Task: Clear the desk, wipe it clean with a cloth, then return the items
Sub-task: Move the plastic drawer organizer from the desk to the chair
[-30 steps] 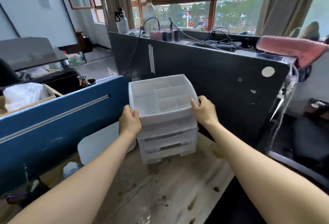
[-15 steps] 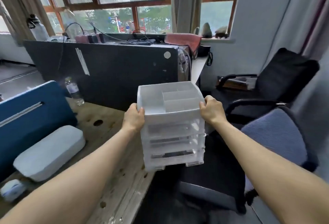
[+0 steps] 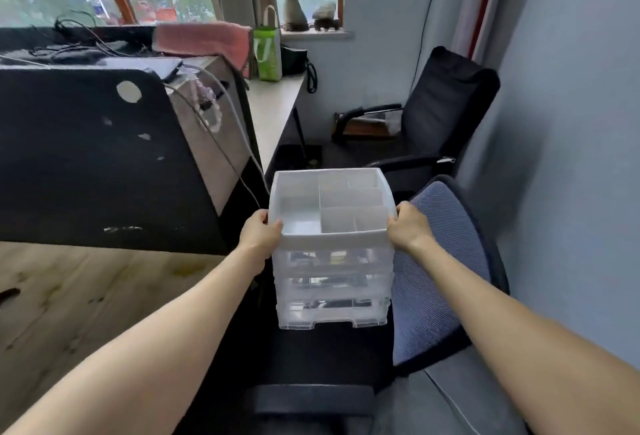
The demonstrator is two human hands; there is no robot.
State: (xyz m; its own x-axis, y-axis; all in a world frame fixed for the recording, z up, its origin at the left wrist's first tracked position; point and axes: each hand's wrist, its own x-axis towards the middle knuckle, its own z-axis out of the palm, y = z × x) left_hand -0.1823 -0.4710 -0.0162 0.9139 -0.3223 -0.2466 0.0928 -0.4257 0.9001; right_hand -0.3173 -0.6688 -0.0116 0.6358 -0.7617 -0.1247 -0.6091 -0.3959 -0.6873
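Off the desk (image 3: 86, 303) edge, at 3 o'clock from it, organizer (image 3: 332, 247) hangs over chair (image 3: 440, 272), left hand (image 3: 260, 231) and right hand (image 3: 408, 227) gripping its top rim, fingers curled round. Clearing step; next, probably lower it flat onto the seat.

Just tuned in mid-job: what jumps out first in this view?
A translucent drawer organizer, centre frame, is gripped at its top rim by the left hand and right hand, off the wooden desk, above a dark chair seat. A pink towel drapes the far partition.
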